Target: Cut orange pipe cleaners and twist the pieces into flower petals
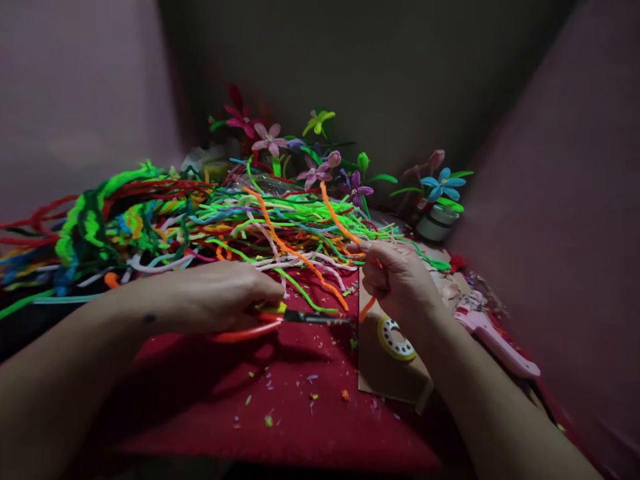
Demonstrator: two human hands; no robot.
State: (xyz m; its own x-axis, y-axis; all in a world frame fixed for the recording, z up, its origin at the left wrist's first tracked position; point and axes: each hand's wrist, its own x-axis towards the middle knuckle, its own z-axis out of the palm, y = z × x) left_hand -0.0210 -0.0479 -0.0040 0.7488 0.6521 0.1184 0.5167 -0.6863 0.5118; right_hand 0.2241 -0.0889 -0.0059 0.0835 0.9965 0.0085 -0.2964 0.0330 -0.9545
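My left hand is closed around the orange and yellow handles of a pair of scissors. Their dark blades point right, the tips close to the lower end of an orange pipe cleaner. That pipe cleaner is pinched in my right hand; its long part rises up and left from the fist and a short end hangs below. Whether the blades touch it I cannot tell. Another orange pipe cleaner lies loose between the hands, on the front of a heap of many-coloured pipe cleaners.
Fuzzy flowers stand behind the heap, with a blue flower by a small jar at right. A tape roll lies on cardboard. A pink glue gun rests beyond my right forearm. Scraps dot the red cloth.
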